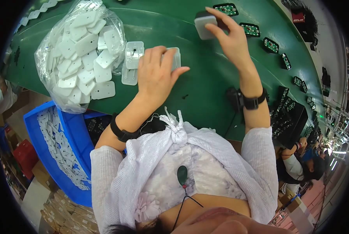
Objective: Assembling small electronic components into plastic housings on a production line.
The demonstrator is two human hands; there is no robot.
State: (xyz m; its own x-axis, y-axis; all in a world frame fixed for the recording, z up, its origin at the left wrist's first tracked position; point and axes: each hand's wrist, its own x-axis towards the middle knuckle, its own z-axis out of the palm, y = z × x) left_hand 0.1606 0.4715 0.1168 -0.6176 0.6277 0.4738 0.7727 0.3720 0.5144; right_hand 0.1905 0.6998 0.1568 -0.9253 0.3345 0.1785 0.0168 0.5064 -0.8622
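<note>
My right hand (233,41) pinches a small box with a pale grey cover and a black back (206,28), held between thumb and fingertips above the far part of the green table. My left hand (155,74) lies with fingers stretched and thumb apart over several translucent plastic pieces; its fingertips hide part of them. One clear rectangular piece (134,52) with a small black part on it shows left of the fingers. Below it lies a second clear piece (129,76). Another translucent piece (177,58) shows beyond the thumb.
A clear bag of white plastic plates (87,46) stands at the left. Below it is a blue bin (57,105) holding more white pieces. Black housings with green circuit boards (250,29) line the right side. A black box (293,121) sits at the right edge.
</note>
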